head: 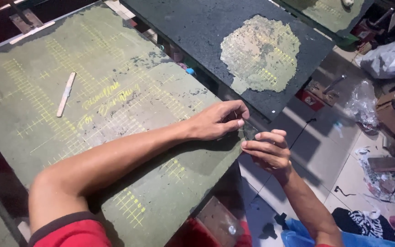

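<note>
Left hand (218, 121) stretched across the green board (115, 114), resting at its far right edge, fingers curled in and thumb pressed to fingertips, pinching something thin and dark right at the board's rim. Right hand (268, 151) raised just beside it, off the edge of the board, fingers bent and bunched close together, fingertips turned toward the left hand. Between the two hands, a small dark piece (248, 131) (too small and shadowed to tell what kind, perhaps a strip or film), touching the corner of the board, held at the left thumb; cannot tell whether the right fingers grip it or only touch.

Board itself: a large flat slab, dull olive green, worn and scuffed, with faded yellow grid lines and yellow handwriting across the middle, dark patches of peeled coating near the upper right. A pale flat stick (66, 93) lying loose on its left half, well apart from the hands. Beyond it, a second board (197, 32), dark grey, with a rough round patch (260, 52) of yellowish green in its middle, set tilted and just past the first one's edge.

Below, to the right: tiled floor (316, 151) with scattered scraps, crumpled plastic (362, 103) and printed paper. Red sleeve (69, 231) at the left elbow.
</note>
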